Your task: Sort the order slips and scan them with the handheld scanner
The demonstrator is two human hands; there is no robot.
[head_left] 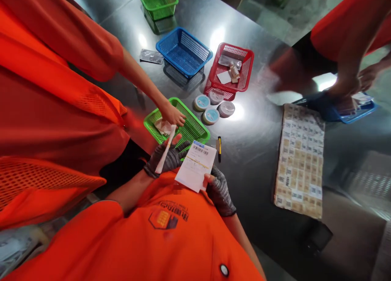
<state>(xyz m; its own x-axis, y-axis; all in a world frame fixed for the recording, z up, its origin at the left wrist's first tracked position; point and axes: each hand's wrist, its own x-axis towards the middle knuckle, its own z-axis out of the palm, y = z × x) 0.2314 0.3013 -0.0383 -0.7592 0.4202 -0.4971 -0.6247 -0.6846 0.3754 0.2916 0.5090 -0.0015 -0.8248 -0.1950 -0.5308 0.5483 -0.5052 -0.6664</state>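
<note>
My left hand (166, 159), in a grey fingerless glove, holds a long narrow white paper packet (165, 150) across its palm, the fingers loosely spread. Between the thumb and fingers of my gloved right hand (218, 189) is a printed paper slip (195, 167) with a barcode and a yellow line, held in front of my orange shirt. Just beyond my hands stands a green basket (195, 130) with a crumpled pale packet (163, 126) inside. A co-worker's hand (174, 115) reaches over this basket, close to the narrow packet's upper end. A black and yellow marker (219, 149) lies right of the slip.
Several round tubs (211, 115) stand before a red basket (250, 69) holding small packages. A blue basket (184, 57), a clear packet (152, 56) and another green basket (159, 12) are farther back. Rightward lie a label-covered board (299, 163) and a blue basket (351, 117) under another person's hands.
</note>
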